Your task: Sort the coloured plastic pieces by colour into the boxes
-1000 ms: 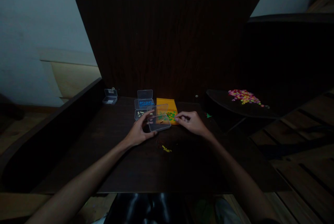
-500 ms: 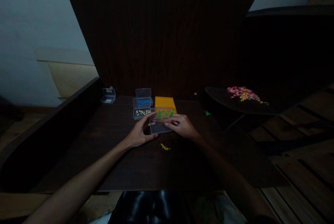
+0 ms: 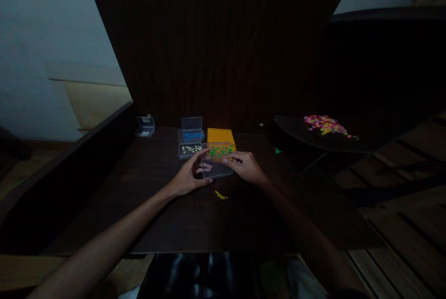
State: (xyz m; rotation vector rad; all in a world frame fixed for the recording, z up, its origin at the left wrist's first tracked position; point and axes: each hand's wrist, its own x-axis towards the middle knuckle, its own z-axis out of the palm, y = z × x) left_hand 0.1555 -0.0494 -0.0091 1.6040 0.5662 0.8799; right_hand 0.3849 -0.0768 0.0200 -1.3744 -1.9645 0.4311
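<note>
A small clear plastic box (image 3: 218,171) stands open in front of me. My left hand (image 3: 188,178) curves around its left side, with the thumb at the front corner and the other fingers behind and beside it. Over the box's right side, my right hand (image 3: 247,169) has its fingertips pinched together at the edge. Beyond the box lie several green pieces (image 3: 222,150), seen through clear plastic, in front of a yellow-orange case (image 3: 219,136). Several small yellow pieces (image 3: 220,195) lie loose on the dark table nearer to me.
Left of centre are an open clear box with pale pieces (image 3: 191,149) and one with blue pieces (image 3: 193,136). Another open clear box (image 3: 145,128) sits far left. A pile of colourful pieces (image 3: 327,125) rests on the right shelf, with a green scrap (image 3: 278,150) below.
The clear box has shifted slightly right between my hands. My right hand's fingers have drawn closer together at its edge, and an orange spot by them no longer shows.
</note>
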